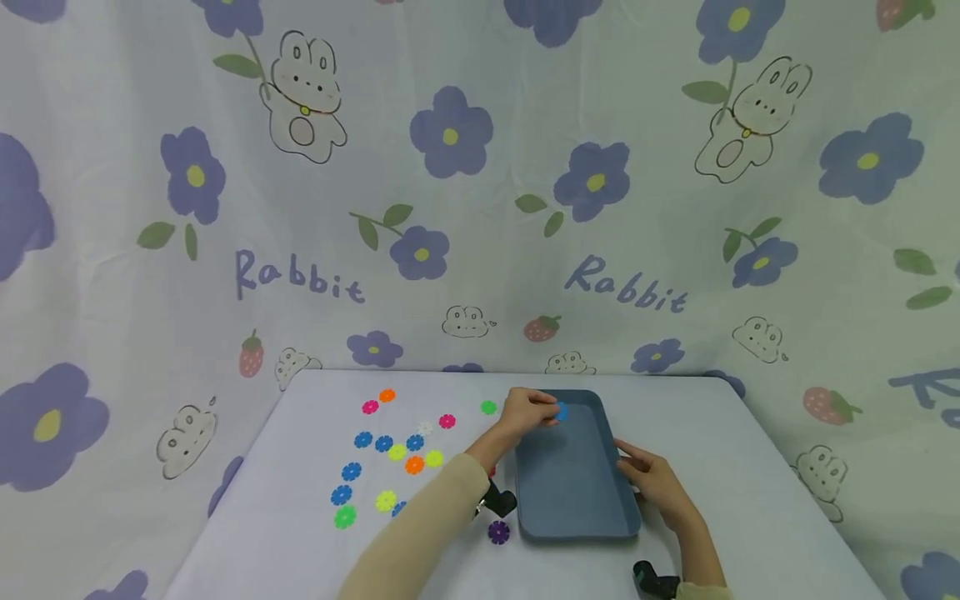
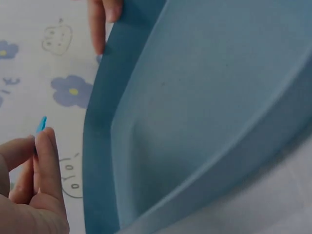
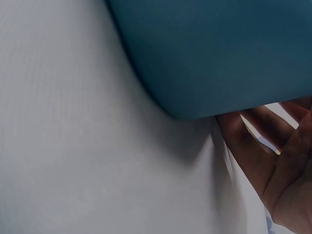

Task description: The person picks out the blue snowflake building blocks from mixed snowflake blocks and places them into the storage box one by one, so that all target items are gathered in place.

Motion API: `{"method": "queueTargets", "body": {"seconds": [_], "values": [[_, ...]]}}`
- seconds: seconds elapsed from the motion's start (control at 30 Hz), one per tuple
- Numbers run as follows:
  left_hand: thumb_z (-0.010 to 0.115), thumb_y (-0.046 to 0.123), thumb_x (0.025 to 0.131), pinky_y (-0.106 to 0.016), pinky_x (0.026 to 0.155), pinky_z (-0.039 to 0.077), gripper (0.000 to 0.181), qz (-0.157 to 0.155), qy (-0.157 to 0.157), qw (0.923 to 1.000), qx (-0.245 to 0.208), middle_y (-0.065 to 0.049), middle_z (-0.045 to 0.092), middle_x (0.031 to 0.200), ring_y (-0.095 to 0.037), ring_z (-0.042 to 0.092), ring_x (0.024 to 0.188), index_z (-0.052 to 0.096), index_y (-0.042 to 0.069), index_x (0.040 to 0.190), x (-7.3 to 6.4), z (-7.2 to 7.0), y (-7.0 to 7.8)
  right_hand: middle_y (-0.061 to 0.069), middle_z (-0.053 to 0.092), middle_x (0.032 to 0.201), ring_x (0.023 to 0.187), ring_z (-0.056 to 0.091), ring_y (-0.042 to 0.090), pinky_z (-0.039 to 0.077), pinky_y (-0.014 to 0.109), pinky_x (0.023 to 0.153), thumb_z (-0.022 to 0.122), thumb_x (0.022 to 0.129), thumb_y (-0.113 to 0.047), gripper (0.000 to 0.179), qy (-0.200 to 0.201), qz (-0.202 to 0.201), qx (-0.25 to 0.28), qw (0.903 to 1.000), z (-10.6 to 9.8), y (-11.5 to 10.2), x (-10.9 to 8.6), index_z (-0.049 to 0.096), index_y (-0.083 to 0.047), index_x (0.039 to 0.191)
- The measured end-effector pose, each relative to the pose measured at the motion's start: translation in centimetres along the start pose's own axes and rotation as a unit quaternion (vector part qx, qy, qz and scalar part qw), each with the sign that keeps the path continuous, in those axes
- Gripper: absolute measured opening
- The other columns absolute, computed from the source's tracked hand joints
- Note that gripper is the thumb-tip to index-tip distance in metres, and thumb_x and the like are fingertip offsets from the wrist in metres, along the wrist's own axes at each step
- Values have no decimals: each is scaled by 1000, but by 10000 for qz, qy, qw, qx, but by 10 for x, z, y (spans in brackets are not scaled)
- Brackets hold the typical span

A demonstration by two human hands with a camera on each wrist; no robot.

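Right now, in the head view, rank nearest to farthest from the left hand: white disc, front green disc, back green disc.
1. Back green disc: left of the left hand.
2. White disc: farther left.
3. Front green disc: lower left.

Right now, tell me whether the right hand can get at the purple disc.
Probably not directly: the right hand touches the right side of the tray, which lies between it and the purple disc. Going around might work.
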State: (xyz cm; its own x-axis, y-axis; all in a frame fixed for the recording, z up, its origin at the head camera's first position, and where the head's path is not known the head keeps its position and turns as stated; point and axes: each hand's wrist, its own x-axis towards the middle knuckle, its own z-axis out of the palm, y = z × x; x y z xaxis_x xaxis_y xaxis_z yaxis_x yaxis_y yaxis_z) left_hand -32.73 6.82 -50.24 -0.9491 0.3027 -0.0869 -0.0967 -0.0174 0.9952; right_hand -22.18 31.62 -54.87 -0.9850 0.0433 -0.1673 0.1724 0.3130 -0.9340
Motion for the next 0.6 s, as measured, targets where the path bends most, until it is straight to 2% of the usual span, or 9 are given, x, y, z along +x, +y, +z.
{"method": "queueTargets", "body": {"seconds": [0.27, 0.53, 0.6], "values": [[72, 0, 85, -29, 70, 59, 15, -30, 308, 9989, -357, -12, 66, 92, -18, 70, 73, 70, -5, 99, 10, 12, -17, 21, 58, 128, 116, 55, 37, 54, 51, 84, 62, 96, -17, 46, 123, 127, 47, 9998, -1, 5, -1, 53, -13, 141], [71, 0, 86, -31, 72, 59, 20, -81, 507, 9987, -11, -10, 66, 93, -20, 71, 77, 69, -7, 105, 15, 22, -24, 20, 60, 125, 112, 59, 35, 56, 48, 81, 63, 96, -16, 44, 190, 125, 102, 9997, 0, 5, 1, 55, -13, 139], [71, -2, 86, -31, 72, 59, 21, -124, 562, 9983, -46, -10, 66, 92, -21, 71, 77, 68, -8, 105, 17, 25, -25, 20, 61, 124, 111, 59, 34, 56, 47, 81, 63, 96, -15, 44, 199, 110, 91, 9997, 0, 6, 3, 55, -13, 138]]}}
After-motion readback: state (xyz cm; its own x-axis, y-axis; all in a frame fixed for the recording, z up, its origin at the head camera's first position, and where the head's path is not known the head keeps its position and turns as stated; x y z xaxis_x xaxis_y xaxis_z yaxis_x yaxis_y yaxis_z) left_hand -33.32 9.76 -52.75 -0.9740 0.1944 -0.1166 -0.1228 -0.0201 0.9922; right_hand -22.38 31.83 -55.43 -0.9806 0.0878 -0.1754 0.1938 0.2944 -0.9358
